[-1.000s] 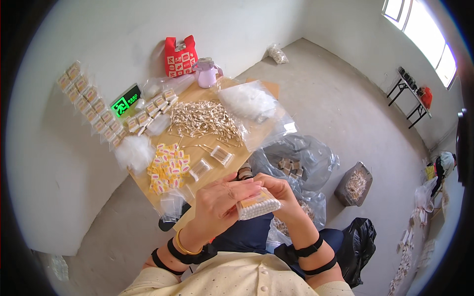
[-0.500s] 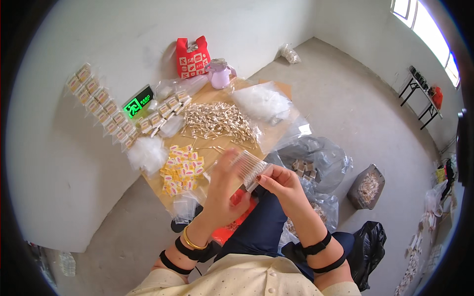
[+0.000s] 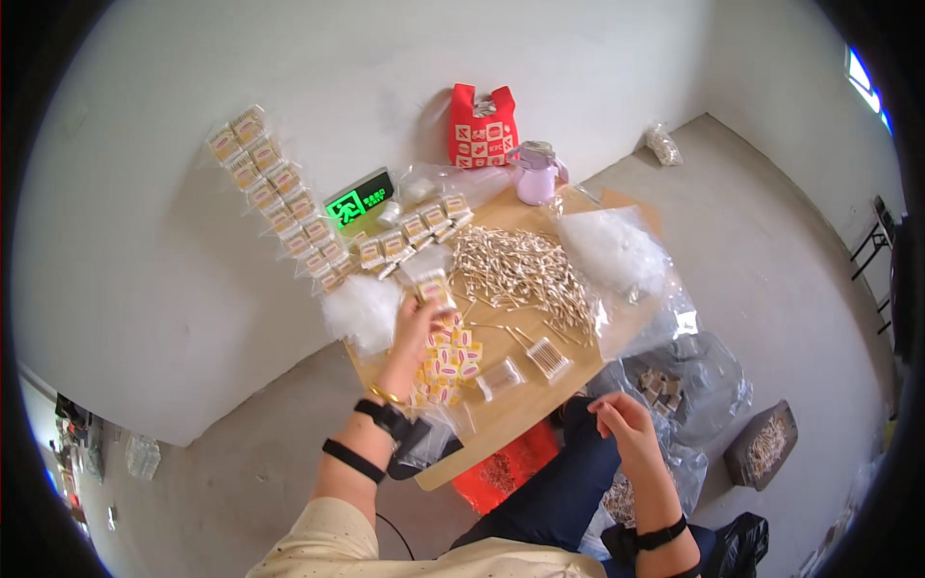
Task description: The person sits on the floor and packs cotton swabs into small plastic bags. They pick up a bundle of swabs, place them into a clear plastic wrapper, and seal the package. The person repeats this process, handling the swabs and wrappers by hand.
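Observation:
My left hand [image 3: 414,328] is closed on a small labelled pack of cotton swabs [image 3: 434,286], held above the far side of a pile of yellow-and-white paper labels [image 3: 451,364]. My right hand [image 3: 624,420] hangs off the table's near right edge, above my knee, its fingers curled together with nothing visible in them. Between the hands, a bundle of cotton swabs [image 3: 548,357] lies on the wooden table [image 3: 515,417]. Beside it rests a clear bag [image 3: 500,380] that seems to have swabs inside. A large heap of loose cotton swabs [image 3: 525,275] spreads behind these.
Finished-looking swab packs [image 3: 279,197] stand in rows against the wall, near a green-lit exit sign [image 3: 359,199]. At the back are a red bag [image 3: 482,135] and a lilac jug [image 3: 536,178]. Clear plastic bags [image 3: 617,252] lie right; a grey bin [image 3: 763,445] sits on the floor.
Both hands were together over the table with a row of swabs between them. They have parted: left reaches far left with a pack, right has drawn back. A swab bundle now lies on the table.

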A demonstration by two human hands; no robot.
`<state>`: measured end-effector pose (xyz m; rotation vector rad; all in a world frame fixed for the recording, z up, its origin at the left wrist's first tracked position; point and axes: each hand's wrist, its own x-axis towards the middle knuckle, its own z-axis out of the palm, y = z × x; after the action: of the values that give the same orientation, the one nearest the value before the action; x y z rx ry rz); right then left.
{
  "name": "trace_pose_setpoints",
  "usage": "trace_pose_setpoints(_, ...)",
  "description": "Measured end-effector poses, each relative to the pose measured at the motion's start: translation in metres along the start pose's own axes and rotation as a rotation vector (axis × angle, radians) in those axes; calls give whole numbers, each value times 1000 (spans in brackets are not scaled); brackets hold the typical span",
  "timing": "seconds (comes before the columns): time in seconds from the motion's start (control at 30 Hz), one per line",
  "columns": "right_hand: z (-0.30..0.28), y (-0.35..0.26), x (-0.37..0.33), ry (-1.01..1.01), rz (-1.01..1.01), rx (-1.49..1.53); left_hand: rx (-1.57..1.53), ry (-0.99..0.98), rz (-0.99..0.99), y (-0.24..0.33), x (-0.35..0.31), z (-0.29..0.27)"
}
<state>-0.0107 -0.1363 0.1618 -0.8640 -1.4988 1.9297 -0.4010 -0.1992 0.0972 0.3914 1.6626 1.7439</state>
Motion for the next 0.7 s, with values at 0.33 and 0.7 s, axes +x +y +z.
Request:
trace_pose_setpoints(0.33,-34,42,13,198,172,-14,-158,213,-98,3,187,-113)
trace_pose_setpoints(0.7,-34,62,17,206,243,-26,279,485,32,-7,223,-103)
